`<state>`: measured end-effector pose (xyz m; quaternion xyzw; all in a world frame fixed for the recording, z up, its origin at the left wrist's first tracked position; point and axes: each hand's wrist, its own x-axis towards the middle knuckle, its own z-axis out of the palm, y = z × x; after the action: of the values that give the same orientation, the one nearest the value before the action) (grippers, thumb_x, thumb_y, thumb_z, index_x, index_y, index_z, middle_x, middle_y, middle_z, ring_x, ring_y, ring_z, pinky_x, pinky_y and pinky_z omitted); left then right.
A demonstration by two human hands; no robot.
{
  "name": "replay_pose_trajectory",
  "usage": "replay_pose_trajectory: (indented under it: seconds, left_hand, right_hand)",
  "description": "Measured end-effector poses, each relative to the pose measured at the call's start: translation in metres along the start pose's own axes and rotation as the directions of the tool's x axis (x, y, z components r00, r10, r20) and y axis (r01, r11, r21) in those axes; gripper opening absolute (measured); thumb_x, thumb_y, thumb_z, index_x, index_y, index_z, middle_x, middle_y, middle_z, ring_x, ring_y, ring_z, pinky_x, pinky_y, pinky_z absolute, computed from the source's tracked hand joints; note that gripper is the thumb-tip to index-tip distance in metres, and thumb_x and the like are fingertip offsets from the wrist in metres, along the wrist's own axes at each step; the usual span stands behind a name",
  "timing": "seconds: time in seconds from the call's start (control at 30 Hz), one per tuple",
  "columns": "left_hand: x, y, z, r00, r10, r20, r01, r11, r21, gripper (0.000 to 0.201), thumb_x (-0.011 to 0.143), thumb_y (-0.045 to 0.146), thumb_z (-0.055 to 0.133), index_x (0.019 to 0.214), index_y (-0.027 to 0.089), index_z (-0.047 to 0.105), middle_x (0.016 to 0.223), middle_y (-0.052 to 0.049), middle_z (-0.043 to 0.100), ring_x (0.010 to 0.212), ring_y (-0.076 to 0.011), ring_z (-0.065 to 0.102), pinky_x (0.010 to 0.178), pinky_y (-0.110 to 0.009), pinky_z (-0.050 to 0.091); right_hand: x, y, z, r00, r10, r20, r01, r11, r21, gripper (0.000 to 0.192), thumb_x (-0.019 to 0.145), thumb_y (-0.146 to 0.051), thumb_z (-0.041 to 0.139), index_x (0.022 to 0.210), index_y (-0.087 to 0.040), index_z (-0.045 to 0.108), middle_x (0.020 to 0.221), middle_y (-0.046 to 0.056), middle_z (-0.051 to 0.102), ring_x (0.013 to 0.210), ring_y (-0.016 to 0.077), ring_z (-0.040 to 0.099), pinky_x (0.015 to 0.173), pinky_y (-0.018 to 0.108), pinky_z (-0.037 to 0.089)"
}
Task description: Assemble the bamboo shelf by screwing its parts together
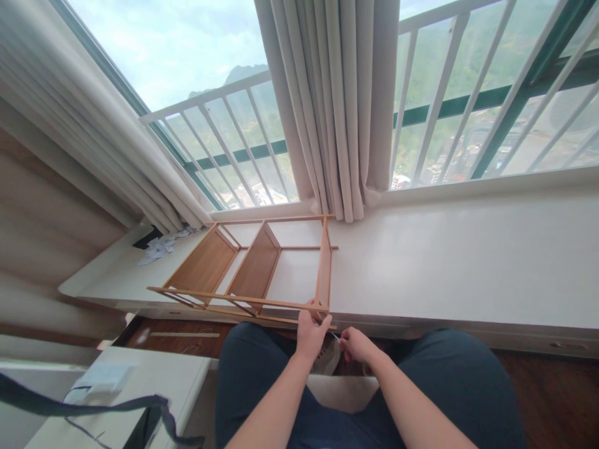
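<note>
Your forearms are bare, no sleeves showing; you wear dark blue trousers (262,368) over both thighs.

The left hand (311,333) is hiding the rack's (255,268) near corner, the right hand (356,344) is pinching something too small to tell, and both forearms are running off the bottom edge.

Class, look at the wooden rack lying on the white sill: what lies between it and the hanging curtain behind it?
In the head view, only bare white sill lies between the wooden rack and the curtain; the rack's far edge almost reaches the curtain's hem.
</note>
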<state>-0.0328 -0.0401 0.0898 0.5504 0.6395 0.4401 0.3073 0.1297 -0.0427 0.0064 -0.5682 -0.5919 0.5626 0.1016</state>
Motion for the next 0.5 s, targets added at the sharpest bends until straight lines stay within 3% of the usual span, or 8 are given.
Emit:
replay_pose_trajectory:
  seconds: [0.13,0.3,0.4,0.5]
  left_hand:
    - [-0.017,0.0,-0.039,0.987,-0.143,0.074,0.158,0.943,-0.292,0.053,0.07,0.032,0.074,0.12,0.021,0.061,0.115,-0.011,0.067,0.105,-0.0251,0.065,0.085,-0.037,0.055]
    - [-0.001,0.038,-0.079,0.927,-0.37,-0.061,0.22,0.668,-0.711,0.039,0.081,0.032,0.068,0.117,0.021,0.058,0.112,-0.01,0.068,0.102,-0.0212,0.068,0.083,-0.034,0.057]
    - [0.028,0.066,-0.089,0.834,-0.552,-0.017,0.311,0.495,-0.812,0.021,0.088,0.031,0.064,0.103,0.02,0.056,0.1,-0.011,0.073,0.09,-0.0208,0.072,0.079,-0.035,0.058]
    - [0.048,0.082,-0.086,0.8,-0.6,-0.002,0.297,0.399,-0.868,0.012,0.092,0.029,0.06,0.091,0.02,0.051,0.069,-0.004,0.068,0.069,-0.0187,0.071,0.075,-0.034,0.058]
  right_hand:
    - [0.003,0.004,0.002,1.0,-0.001,0.017,0.0,1.0,0.017,0.027,0.093,-0.021,0.051,0.068,-0.016,0.063,0.052,0.001,0.062,0.046,0.011,0.052,0.053,0.023,0.038]
    - [0.006,0.005,0.008,0.999,0.008,0.052,-0.01,0.999,0.032,0.027,0.093,-0.021,0.052,0.068,-0.016,0.062,0.051,0.001,0.061,0.046,0.0109,0.05,0.052,0.023,0.036]
    - [0.006,0.003,0.012,0.997,0.024,0.068,-0.026,0.999,0.034,0.027,0.093,-0.02,0.051,0.069,-0.016,0.061,0.05,0.0,0.059,0.045,0.0113,0.05,0.051,0.023,0.037]
    - [0.004,0.002,0.012,0.997,0.047,0.064,-0.05,0.998,0.035,0.027,0.094,-0.019,0.051,0.068,-0.016,0.06,0.05,0.0,0.059,0.044,0.0109,0.049,0.051,0.022,0.037]
